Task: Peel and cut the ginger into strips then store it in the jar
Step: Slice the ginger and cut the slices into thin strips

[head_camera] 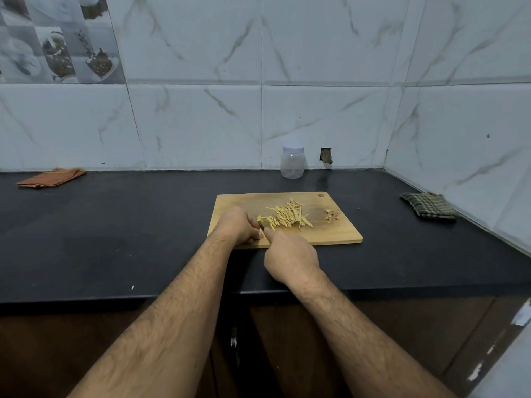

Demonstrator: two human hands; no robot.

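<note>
The left hand [237, 226] pins the last ginger piece [261, 218] near the cutting board [330, 234] front-left corner. The right hand [290, 255] grips the knife [262, 224] to slice. Cut strips [287, 216] lie mid-board; the capped jar [292, 162] stands at the worktop [115, 225] rear edge.

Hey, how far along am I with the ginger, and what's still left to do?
Most cutting looks done: a pile of ginger strips lies on the cutting board, with peel scraps set aside. In hand: your left hand steadies a last bit of ginger while your right hand works a knife, mostly hidden. Left: the jar stands empty, lid on, by the wall.
</note>
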